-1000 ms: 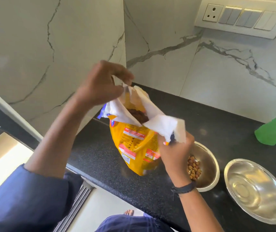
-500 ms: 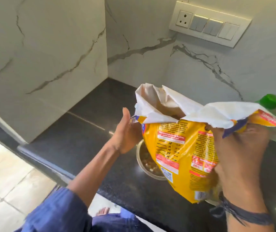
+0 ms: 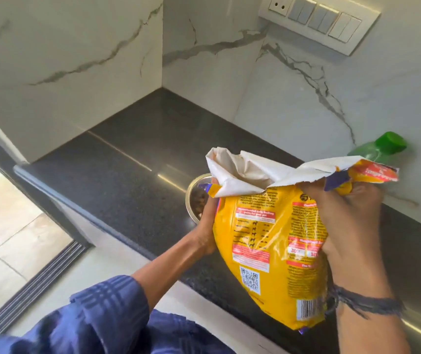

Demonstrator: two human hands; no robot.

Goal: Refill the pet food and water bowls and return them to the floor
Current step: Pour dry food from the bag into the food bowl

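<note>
Black granite counter, marble corner behind. Food bag held up centre-right of frame, mouth open. My right hand clutches its crumpled top corner; my left hand lies flat against its left side. Steel bowl, kibble inside, peeks from behind bag. Risk: bowl mostly hidden, pour overshoots rim, kibble scatters.

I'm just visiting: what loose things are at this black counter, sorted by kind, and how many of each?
1 yellow food bag, gripped near its top by the right hand.
1 steel bowl in view, kibble inside, partly behind the bag.
1 green bottle, by the wall.
Total: 3.
</note>
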